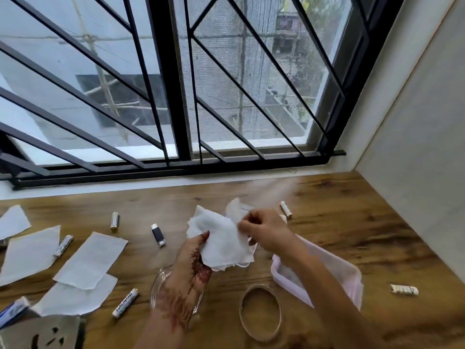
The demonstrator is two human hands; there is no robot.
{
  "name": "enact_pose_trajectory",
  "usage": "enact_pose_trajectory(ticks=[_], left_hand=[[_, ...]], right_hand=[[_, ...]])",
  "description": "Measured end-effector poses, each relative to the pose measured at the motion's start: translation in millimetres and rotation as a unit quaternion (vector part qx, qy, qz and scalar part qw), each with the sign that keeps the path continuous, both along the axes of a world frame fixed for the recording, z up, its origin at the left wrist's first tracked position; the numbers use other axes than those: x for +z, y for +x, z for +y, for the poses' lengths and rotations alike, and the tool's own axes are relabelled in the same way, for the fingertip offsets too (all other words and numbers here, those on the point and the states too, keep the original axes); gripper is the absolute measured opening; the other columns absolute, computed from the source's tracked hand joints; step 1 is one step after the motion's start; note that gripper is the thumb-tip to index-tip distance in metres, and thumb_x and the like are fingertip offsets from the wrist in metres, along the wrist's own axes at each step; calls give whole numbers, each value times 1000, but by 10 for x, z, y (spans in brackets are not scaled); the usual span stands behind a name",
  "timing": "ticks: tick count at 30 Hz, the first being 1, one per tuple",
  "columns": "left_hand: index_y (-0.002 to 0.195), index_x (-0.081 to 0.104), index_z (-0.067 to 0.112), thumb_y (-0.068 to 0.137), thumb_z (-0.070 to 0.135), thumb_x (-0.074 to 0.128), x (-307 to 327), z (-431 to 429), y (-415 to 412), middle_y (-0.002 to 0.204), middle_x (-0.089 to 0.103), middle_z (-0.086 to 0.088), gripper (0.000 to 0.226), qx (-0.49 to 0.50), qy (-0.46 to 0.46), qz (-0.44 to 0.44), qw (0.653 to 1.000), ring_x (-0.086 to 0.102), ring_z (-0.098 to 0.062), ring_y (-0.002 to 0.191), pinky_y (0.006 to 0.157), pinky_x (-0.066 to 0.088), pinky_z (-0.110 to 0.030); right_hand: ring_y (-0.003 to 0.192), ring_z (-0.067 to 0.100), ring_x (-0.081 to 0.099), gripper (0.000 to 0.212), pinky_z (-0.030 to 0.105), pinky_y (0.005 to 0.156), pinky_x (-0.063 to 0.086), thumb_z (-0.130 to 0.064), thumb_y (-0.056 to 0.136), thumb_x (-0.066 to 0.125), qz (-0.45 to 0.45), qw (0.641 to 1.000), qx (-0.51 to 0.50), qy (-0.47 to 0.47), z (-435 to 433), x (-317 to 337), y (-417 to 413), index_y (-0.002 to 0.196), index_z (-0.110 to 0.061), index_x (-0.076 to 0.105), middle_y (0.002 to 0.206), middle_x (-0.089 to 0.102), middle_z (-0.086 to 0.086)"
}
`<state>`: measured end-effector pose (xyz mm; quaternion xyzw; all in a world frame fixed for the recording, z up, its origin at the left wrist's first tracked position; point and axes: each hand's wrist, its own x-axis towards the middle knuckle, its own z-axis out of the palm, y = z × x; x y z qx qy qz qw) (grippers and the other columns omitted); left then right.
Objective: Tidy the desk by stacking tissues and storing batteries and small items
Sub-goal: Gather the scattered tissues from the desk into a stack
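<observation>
Gripping: the left hand [191, 255] is clutching a crumpled tissue bunch [221, 238] from below, its fingers curling round the lower left edge, above the middle of the desk [352, 210].
Pinching: the right hand [264, 230] is nipping the bunch's right edge between thumb and fingertips. One flap is showing only as a blur toward the window side, so I cannot tell its shape.
Lying in wait: the loose tissue sheets [93, 258] are lying flat toward the desk's left edge, some overlapping. They are well to the left of both hands, and their long sides are running diagonally from the near-left toward the far-right.
Nearer hand: the left one is sitting closer to those sheets, while the right arm is crossing over from the right side.
Judging the step: the stack is probably being gathered in hand, and the next sheet is calling for a reach leftward.
Container: the pink tray [349, 270] is sitting under the right forearm, toward the desk's right edge.
Batteries: one battery [286, 209] is lying just beyond the right hand. Another, the right-side battery [404, 289], is lying past the tray, and three more are lying among the sheets.
Small items: the USB adapter [158, 235] is lying left of the bunch, and the bangle [260, 312] is resting near the front edge.
</observation>
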<state>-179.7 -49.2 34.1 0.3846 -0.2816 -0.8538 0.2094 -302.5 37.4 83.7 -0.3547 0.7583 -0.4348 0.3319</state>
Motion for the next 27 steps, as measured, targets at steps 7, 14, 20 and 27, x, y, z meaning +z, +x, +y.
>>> enact_pose_trajectory(ticks=[7,14,20,27], left_hand=[[81,65,8,95,48,31,105,80,14,73,66,-11,54,36,21,85,996,64,-21,66,60,53,-27],[103,59,-1,91,12,49,15,69,137,80,67,-17,20,82,-17,26,996,68,-24,53,45,55,-34],[85,59,4,94,3,43,-8,57,155,55,71,-4,18,118,-40,15,992,67,-13,46,41,54,-24],[95,58,3,96,8,41,-69,-2,150,58,71,-3,18,89,-29,18,995,69,-14,50,42,54,-22]], right_hand=[[70,18,61,23,36,69,54,-21,90,52,12,999,47,25,-174,-88,507,79,-5,65,78,68,11],[66,10,62,16,22,58,49,-12,92,49,-19,999,14,-26,-153,-72,379,95,-9,65,88,68,7],[73,20,63,6,30,65,48,-12,81,64,142,980,-121,72,-19,-222,-606,79,-8,68,75,66,5],[38,13,49,17,23,39,39,-4,76,67,123,948,-145,255,148,-539,-1186,73,-9,51,52,56,5]])
